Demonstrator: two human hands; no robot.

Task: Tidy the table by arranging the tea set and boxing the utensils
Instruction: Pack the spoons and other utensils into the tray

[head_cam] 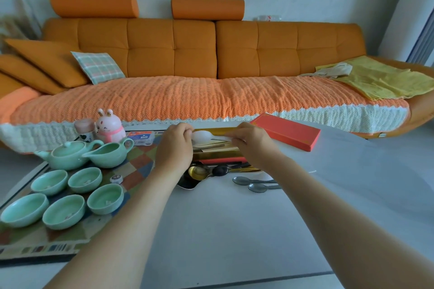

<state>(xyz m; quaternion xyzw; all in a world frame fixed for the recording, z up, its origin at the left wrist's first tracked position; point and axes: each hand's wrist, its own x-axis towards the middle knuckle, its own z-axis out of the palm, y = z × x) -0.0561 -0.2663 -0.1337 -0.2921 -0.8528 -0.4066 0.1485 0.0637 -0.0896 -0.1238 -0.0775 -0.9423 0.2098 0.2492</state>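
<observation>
**White spoon held over the open box**

Head view: the left grip (175,145) holds the bowl end of a white spoon (201,136), and the right grip (251,141) pinches its handle. The spoon hangs just above the gold-lined box (218,149) between both grips. The red lid (286,132) lies right of the right grip. The green teapot (68,155) and cups (84,179) sit on the counter (223,230), left of the left grip.

Cups (64,211) mint green – lid (285,132) red – sofa (195,49) orange.
</observation>
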